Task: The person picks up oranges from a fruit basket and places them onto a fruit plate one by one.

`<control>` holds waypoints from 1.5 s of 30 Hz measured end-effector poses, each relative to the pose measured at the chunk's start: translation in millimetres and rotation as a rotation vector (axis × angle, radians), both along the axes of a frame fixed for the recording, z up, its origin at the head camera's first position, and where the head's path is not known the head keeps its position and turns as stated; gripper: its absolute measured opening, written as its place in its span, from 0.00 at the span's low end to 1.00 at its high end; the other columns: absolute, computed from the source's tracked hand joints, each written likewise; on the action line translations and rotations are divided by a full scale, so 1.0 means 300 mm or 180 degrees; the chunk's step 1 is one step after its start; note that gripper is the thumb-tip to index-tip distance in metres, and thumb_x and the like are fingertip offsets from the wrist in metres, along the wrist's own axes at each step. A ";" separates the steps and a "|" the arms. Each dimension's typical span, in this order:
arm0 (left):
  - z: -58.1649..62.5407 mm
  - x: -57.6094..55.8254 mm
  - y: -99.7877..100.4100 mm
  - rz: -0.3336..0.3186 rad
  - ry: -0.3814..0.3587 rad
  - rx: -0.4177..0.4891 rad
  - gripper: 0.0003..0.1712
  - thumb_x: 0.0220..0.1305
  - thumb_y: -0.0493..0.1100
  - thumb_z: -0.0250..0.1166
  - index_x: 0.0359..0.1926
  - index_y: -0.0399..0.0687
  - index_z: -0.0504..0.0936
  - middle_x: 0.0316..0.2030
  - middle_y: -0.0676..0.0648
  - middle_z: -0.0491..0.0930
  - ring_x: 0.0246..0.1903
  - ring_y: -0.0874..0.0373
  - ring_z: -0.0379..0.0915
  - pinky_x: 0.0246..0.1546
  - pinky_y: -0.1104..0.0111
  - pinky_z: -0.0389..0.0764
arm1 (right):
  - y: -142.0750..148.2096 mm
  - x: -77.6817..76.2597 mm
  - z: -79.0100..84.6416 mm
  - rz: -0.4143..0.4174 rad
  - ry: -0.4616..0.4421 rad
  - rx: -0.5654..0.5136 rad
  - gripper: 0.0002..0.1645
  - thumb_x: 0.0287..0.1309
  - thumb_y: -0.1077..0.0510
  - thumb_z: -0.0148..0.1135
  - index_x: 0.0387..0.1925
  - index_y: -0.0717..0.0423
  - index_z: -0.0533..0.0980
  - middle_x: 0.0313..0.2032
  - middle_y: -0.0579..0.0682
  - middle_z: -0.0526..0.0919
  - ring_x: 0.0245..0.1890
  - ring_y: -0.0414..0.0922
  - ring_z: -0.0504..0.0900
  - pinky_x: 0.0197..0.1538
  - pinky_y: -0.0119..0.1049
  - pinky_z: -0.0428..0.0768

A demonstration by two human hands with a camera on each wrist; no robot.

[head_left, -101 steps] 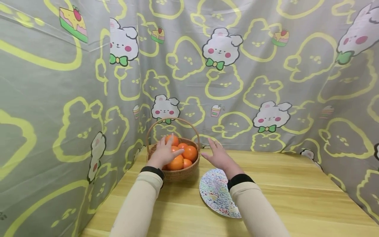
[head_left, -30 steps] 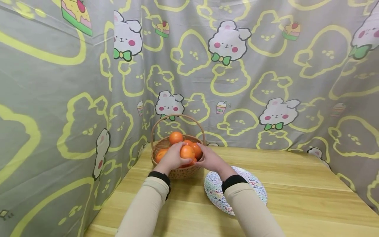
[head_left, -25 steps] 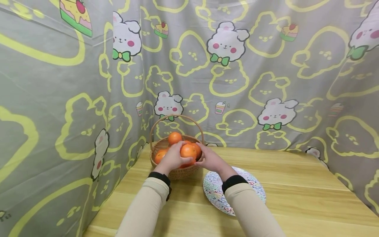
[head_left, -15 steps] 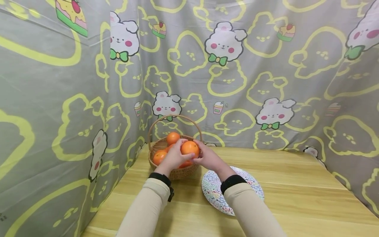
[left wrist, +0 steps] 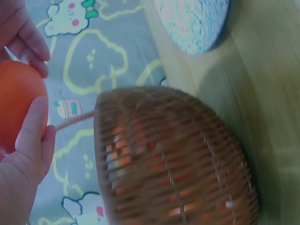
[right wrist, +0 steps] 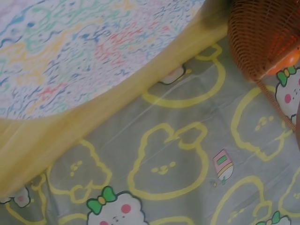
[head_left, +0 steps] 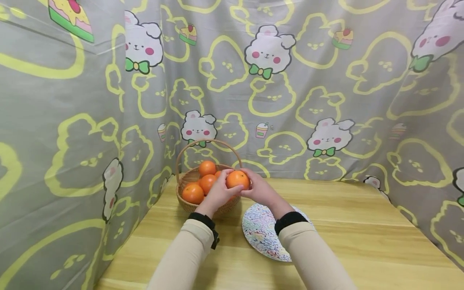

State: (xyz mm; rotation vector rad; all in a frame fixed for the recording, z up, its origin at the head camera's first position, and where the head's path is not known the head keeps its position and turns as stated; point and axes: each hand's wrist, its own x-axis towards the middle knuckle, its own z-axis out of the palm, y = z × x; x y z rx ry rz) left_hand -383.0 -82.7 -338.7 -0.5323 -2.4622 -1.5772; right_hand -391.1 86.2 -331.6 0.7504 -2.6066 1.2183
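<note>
An orange (head_left: 237,180) is held between both hands, just above the right rim of the wicker basket (head_left: 185,203). My left hand (head_left: 219,192) grips its left side, with the thumb across the front. From the right, my right hand (head_left: 262,190) curls round it, and the two thumb tips come close together below. In the left wrist view the orange (left wrist: 18,105) sits between the left fingers and the right hand (left wrist: 23,40). Several other oranges (head_left: 193,193) lie in the basket, some hidden behind the left hand. The right wrist view does not show the held orange.
A round disc with a multicoloured speckled pattern (head_left: 259,231) lies on the wooden table (head_left: 355,225), partly under the right forearm. The basket's tall arched handle (head_left: 177,163) rises behind the hands. A patterned grey curtain (head_left: 232,92) closes off the back and sides.
Both hands, first spread apart at the basket, closed round an orange among the others. They have since lifted it and shifted it rightward to the basket's right rim.
</note>
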 end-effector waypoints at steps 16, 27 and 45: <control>-0.126 0.010 0.200 -0.0344 -0.0343 0.0429 0.38 0.53 0.52 0.67 0.62 0.52 0.60 0.55 0.45 0.69 0.50 0.52 0.68 0.50 0.59 0.71 | 0.181 0.043 -0.056 -0.0244 0.0012 0.0259 0.39 0.41 0.61 0.73 0.58 0.48 0.68 0.47 0.46 0.75 0.43 0.45 0.73 0.46 0.41 0.76; -0.207 -0.014 0.308 -0.0325 -0.0228 0.0216 0.41 0.50 0.50 0.69 0.63 0.40 0.64 0.55 0.40 0.70 0.49 0.50 0.70 0.44 0.62 0.75 | 0.279 0.053 -0.149 -0.0663 0.0048 0.0503 0.43 0.40 0.57 0.73 0.60 0.56 0.66 0.49 0.54 0.73 0.42 0.48 0.73 0.45 0.43 0.77; -0.345 -0.023 0.395 -0.0391 -0.0313 -0.0139 0.37 0.51 0.46 0.69 0.60 0.40 0.67 0.52 0.42 0.73 0.48 0.51 0.72 0.45 0.60 0.75 | 0.358 0.063 -0.315 -0.0690 -0.0121 0.0426 0.42 0.38 0.60 0.74 0.58 0.63 0.66 0.50 0.58 0.74 0.46 0.51 0.74 0.48 0.48 0.74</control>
